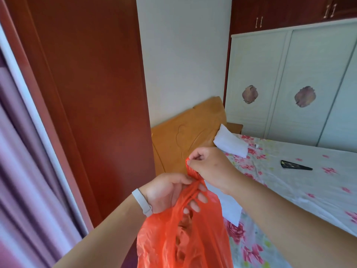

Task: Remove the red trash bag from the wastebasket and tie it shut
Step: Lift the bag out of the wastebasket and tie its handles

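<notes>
Already lifted clear above the bed's edge, the thin red plastic trash bag (183,235) is gripped at its neck by the left hand (170,192) while a twisted handle is pinched closed by the right hand (208,167); if tugged hard, the film could be torn.

No readable text, label, brand or number anywhere in my view. Nothing printed on red trash bag (185,235) I hold; wristband (142,202) on my left wrist blank; wardrobe doors (280,84) carry floral motifs only.
</notes>
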Motion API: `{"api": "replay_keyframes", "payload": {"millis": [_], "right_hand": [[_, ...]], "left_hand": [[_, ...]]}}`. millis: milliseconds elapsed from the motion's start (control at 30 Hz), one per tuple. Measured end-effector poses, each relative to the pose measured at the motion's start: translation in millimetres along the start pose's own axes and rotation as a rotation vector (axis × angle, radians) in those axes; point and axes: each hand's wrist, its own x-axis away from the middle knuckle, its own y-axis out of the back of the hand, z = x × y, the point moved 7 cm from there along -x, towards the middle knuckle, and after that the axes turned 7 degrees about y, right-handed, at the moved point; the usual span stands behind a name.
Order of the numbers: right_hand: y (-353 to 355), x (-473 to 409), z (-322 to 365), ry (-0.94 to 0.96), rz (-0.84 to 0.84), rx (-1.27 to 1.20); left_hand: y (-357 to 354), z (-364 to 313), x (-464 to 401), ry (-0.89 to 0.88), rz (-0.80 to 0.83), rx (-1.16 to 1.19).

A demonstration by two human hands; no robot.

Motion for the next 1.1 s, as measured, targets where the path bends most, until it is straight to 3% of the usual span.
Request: {"api": "replay_keyframes", "payload": {"millis": [167, 333, 433, 567, 700, 800, 1100], "right_hand": [[0, 5, 17, 0.042, -0.035, -0.057], [-22, 24, 30, 0.022, 0.229, -0.112], [-23, 29, 26, -0.009, 0.299, -0.169], [-4, 24, 14, -0.029, 0.215, -0.212], [19, 16, -14, -0.033, 0.106, -0.059], [14, 15, -27, -0.058, 0.182, 0.033], [-12, 19, -21, -0.068, 0.379, -0.109]], "left_hand": [[-3, 9, -11, 0.027, -0.001, 0.154], [3, -2, -6, -0.163, -0.36, 0.122], [17, 1, -7, -0.164, -0.442, 0.106], [26, 3, -7, -0.118, -0.427, 0.197], [24, 0, -4, -0.113, -0.355, 0.303], [23, -4, -2, -0.126, -0.363, 0.265], [12, -10, 10, -0.105, -0.337, 0.092]]}}
